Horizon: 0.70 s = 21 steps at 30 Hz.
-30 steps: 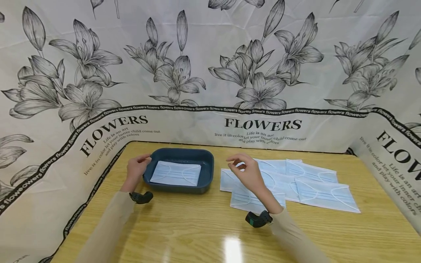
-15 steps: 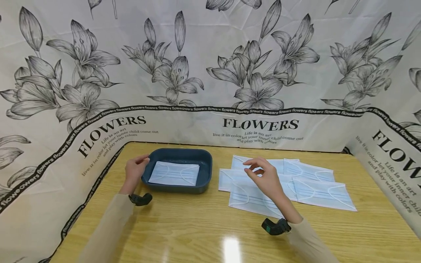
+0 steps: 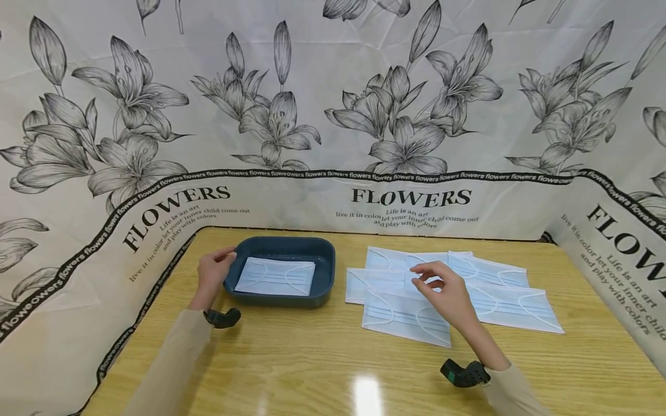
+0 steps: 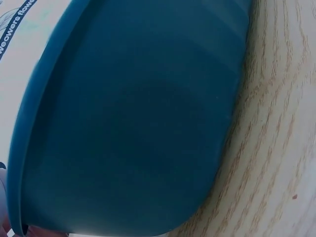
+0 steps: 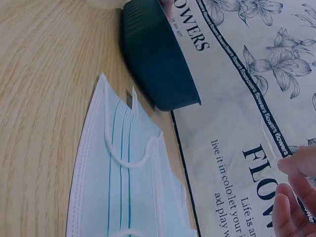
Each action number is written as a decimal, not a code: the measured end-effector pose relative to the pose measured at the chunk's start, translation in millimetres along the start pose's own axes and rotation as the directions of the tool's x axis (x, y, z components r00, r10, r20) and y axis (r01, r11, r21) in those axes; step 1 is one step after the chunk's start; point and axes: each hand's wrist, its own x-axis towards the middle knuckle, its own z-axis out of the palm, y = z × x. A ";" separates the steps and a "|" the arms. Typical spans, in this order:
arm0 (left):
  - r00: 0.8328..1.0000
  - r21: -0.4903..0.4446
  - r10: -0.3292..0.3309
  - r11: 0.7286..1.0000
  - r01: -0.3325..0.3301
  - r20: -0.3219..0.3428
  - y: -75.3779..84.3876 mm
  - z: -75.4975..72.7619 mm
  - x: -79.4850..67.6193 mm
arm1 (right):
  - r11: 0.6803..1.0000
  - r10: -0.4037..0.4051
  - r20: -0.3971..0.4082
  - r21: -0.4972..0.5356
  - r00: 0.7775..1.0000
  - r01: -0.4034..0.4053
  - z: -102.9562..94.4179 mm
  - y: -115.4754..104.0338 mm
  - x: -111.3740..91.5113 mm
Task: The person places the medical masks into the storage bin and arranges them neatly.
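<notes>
Two hands at work over a wooden table point(image 3: 291, 358), the bin ahead on the left, the loose masks on the right. The left hand point(image 3: 213, 274) is at the left rim of the dark blue bin point(image 3: 326, 268) — thumb and fingers pinching that rim, as far as the head view shows; the left wrist view is mostly bin wall, with slivers of hand at the lower left corner. Inside the bin lies one visible mask point(image 3: 276, 276), flat, pleats up, toward the front left; whether others lie beneath it I cannot tell. The right hand point(image 3: 450, 292) is above the spread of masks point(image 3: 406, 320), well apart from the bin. Its fingers are loosely bent, thumb and forefinger curving toward each other, tips near but slightly apart. Contact with the masks below: cannot tell. These masks are pale blue with white ear loops, lying flat and overlapping at mixed angles, partly hidden by the hand. In the right wrist view the nearest one points a corner toward the bin, its loop lying over the pleats. Each wrist bears a black device point(image 3: 224, 318); the sleeves point(image 3: 174, 361) are beige. Beyond the table hangs a white cloth point(image 3: 312, 208) — flower drawings, "FLOWERS" lettering, a black lettered band.
</notes>
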 end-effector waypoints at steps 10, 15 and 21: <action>1.000 -0.040 -0.021 0.999 0.021 0.004 -1.7 -2.1 -0.6 | 0.998 0.030 0.008 -0.061 1.000 -0.029 -23.9 20.0 -13.5; 0.999 -0.058 -0.044 0.997 0.045 0.018 -3.8 -2.3 0.4 | 0.996 0.048 0.003 -0.080 0.999 -0.047 -34.5 25.5 -21.6; 0.999 -0.067 -0.039 0.997 0.041 0.019 -2.0 -1.7 0.7 | 0.991 0.098 0.008 -0.095 0.995 -0.097 -45.4 34.8 -27.3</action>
